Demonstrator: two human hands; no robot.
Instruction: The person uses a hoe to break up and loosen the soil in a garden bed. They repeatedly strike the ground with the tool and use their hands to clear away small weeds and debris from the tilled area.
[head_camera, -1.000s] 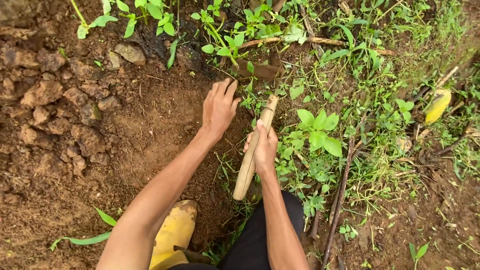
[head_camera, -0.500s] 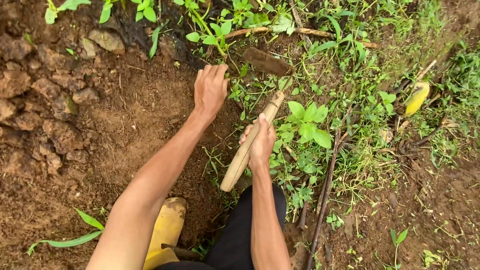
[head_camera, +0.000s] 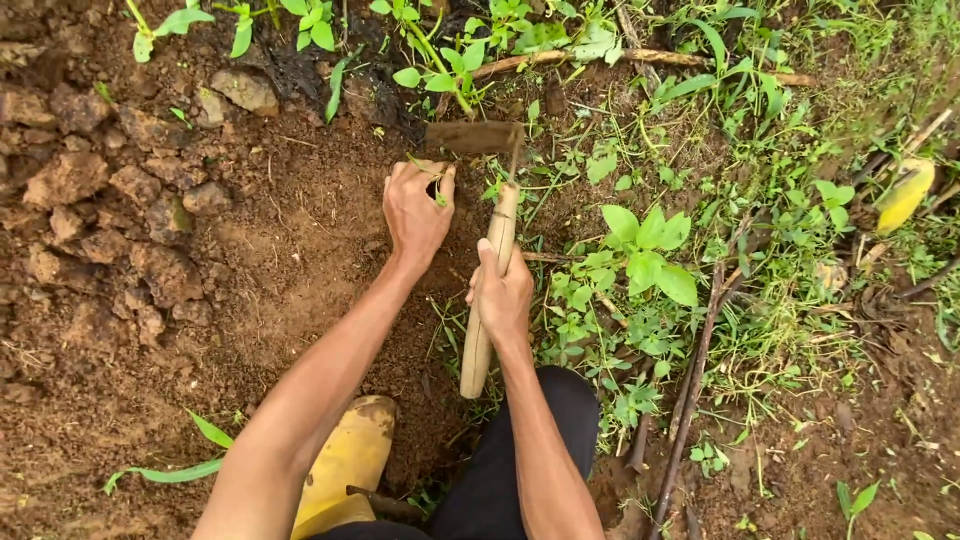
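My right hand (head_camera: 501, 290) grips the pale wooden handle (head_camera: 478, 345) of a small hoe. Its rusty flat blade (head_camera: 472, 137) lies on the soil just beyond my hands. My left hand (head_camera: 415, 207) is closed around a small green weed (head_camera: 432, 185) at the edge of the bare brown soil, right beside the hoe's neck. Both forearms reach forward from the bottom of the view.
Clods of dug earth (head_camera: 110, 200) lie at the left. Green weeds and broad-leafed plants (head_camera: 645, 245) cover the ground at the right, with a thin dry stick (head_camera: 690, 390) and a yellow leaf (head_camera: 905, 195). My yellow boot (head_camera: 345, 465) stands at the bottom.
The hoe swung from a slant to nearly upright, its blade now nearer my left hand. My left hand went from flat, open fingers to closed on a small weed.
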